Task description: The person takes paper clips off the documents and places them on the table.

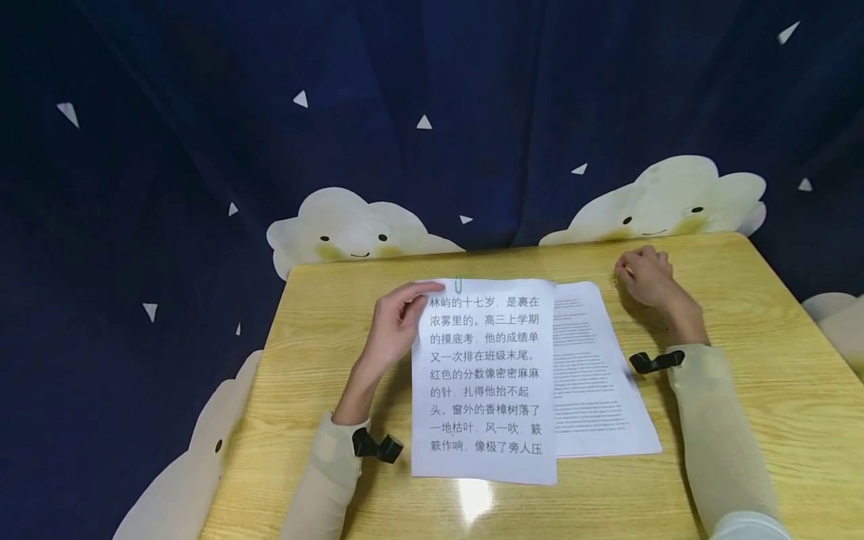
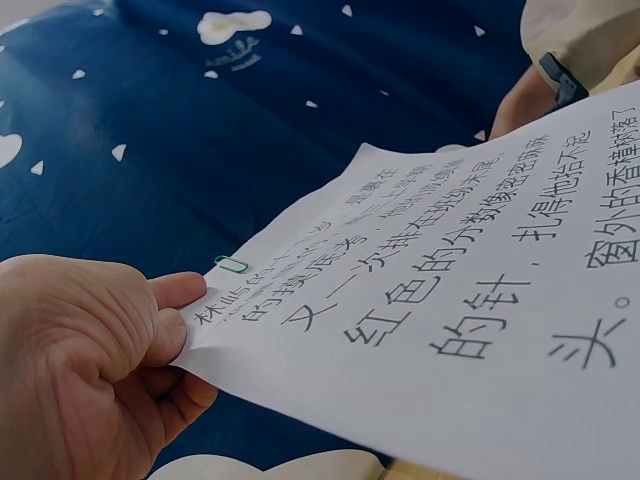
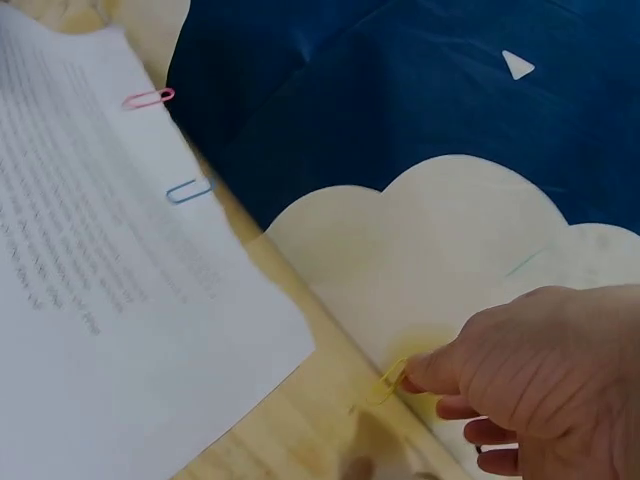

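Note:
My left hand point(image 1: 394, 324) pinches the upper left corner of a white sheet point(image 1: 482, 375) printed in large Chinese characters. A green paper clip point(image 2: 232, 265) sits on that sheet's top edge, near my fingers. At the back right, my right hand point(image 1: 648, 277) pinches a yellow paper clip point(image 3: 391, 379) between thumb and finger, just above the table edge. Partly covered by the held sheet, small-print paper point(image 1: 590, 375) lies on the table. Along its top edge, a pink paper clip point(image 3: 149, 98) and a blue paper clip point(image 3: 189, 191) show in the right wrist view.
The wooden table point(image 1: 324, 330) runs under both arms. Behind it hangs a dark blue curtain point(image 1: 499, 112) with white clouds and triangles. Each wrist carries a small black camera, one on the left point(image 1: 378, 446) and another on the right point(image 1: 656, 362).

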Demonstrator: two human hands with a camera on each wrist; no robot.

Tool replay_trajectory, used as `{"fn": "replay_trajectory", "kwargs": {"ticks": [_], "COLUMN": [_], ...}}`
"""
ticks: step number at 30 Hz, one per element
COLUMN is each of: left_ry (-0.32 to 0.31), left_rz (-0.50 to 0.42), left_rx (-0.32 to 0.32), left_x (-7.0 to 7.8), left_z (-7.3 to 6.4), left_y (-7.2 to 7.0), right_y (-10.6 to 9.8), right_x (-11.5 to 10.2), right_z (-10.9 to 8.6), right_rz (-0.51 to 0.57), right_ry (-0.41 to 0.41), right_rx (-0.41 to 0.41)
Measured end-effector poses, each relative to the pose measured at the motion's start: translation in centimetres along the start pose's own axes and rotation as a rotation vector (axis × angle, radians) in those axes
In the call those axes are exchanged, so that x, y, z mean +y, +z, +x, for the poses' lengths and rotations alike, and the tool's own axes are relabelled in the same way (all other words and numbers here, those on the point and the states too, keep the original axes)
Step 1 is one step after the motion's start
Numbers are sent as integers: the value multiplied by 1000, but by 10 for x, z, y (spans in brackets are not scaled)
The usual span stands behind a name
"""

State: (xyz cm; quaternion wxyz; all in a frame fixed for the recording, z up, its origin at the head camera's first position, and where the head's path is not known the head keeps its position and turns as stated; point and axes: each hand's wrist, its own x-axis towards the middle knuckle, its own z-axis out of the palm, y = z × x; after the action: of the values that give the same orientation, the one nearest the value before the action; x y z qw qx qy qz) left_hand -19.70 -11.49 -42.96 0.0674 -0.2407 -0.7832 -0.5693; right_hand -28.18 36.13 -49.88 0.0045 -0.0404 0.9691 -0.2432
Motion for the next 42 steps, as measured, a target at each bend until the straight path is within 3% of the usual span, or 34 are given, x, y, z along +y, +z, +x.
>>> {"fn": "replay_trajectory", "kwargs": {"ticks": [15, 28, 42], "left_ry": [-4, 3, 11], "left_rz": [-2, -8, 11], "left_rx": [-5, -5, -6], "left_x": [-4, -5, -4], "left_z": [-3, -4, 0], "left_y": [3, 4, 2], "right_y": [21, 34, 34], "right_x": [18, 19, 14], "right_z": [4, 3, 7], "right_rz": [27, 127, 149], "right_ry": [29, 112, 154], "right_rx": [89, 263, 283]}}
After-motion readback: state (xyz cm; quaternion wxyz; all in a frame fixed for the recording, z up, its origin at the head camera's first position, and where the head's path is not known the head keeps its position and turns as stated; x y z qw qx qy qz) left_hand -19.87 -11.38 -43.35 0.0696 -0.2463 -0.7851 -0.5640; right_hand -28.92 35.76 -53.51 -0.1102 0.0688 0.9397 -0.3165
